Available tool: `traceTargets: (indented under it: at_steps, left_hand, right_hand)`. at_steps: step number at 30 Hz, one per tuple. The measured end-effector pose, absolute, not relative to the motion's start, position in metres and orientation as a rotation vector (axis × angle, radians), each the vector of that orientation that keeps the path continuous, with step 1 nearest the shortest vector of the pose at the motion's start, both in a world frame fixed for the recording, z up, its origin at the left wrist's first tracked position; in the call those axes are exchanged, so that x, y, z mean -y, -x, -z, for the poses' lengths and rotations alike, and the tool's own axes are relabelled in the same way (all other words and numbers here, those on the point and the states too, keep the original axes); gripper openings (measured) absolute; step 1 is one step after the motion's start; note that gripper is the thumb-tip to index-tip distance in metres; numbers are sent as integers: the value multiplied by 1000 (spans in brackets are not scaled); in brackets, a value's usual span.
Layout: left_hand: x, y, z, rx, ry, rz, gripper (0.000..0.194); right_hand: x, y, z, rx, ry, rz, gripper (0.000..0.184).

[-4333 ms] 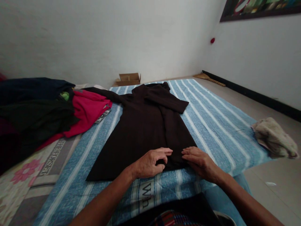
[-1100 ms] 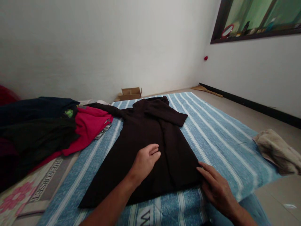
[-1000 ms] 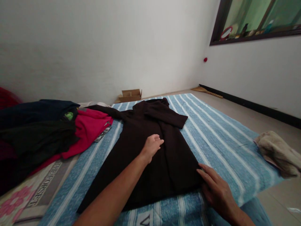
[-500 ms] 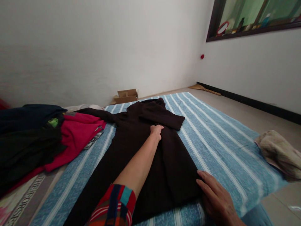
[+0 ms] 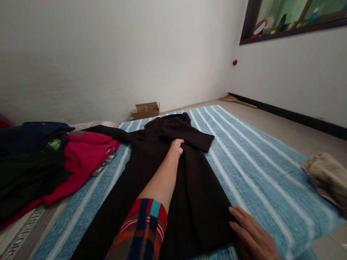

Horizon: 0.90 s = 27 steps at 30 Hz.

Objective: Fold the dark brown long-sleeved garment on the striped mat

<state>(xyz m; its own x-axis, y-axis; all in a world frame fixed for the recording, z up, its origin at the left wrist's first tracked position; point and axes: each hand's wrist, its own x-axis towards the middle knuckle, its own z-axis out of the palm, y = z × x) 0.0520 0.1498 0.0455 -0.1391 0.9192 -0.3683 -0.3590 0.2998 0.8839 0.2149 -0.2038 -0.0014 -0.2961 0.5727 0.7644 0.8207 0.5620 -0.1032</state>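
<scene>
A dark brown, nearly black long garment (image 5: pixel 202 202) with long sleeves lies spread out, its collar end away from me and one sleeve folded across the front. My left hand (image 5: pixel 177 144), reaching in from a plaid cuff, is closed on the cloth beside that folded sleeve; its fingertips are partly hidden in the fabric. Down at the near right corner of the garment, my right hand (image 5: pixel 253 233) grips the edge by its fingers, with the thumb out of sight.
Under the garment is a blue-and-white striped bed cover (image 5: pixel 252 173). Piled clothes, including a pink one (image 5: pixel 84 155), lie at left. A beige cloth bundle (image 5: pixel 325 173) sits at the right edge. An open cardboard box (image 5: pixel 146 111) stands beyond, by the wall.
My left hand has drawn slightly left and up, its fingers now further into the cloth by the folded sleeve. My right hand stays at the corner, slightly lower in view.
</scene>
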Motion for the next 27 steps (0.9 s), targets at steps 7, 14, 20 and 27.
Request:
traceTargets:
  at_steps: [7,14,20,27]
  left_hand:
    - [-168,-64,-37,-1260,-527,-1096,19]
    - [-169,-63,-32,-1249,-530,-1113,20]
    - [-175,-60,-37,-1256,-550,-1142,21]
    - [-174,-60,-41,-1272,-585,-1218,20]
  right_hand:
    - [212,-220,-9,2052,1175,198,31]
    - [216,-225,-22,2023,1216,50,36]
    - [219,-226,-27,2087,1245,70,34]
    - [206,-225,-42,2188,1160,197,21]
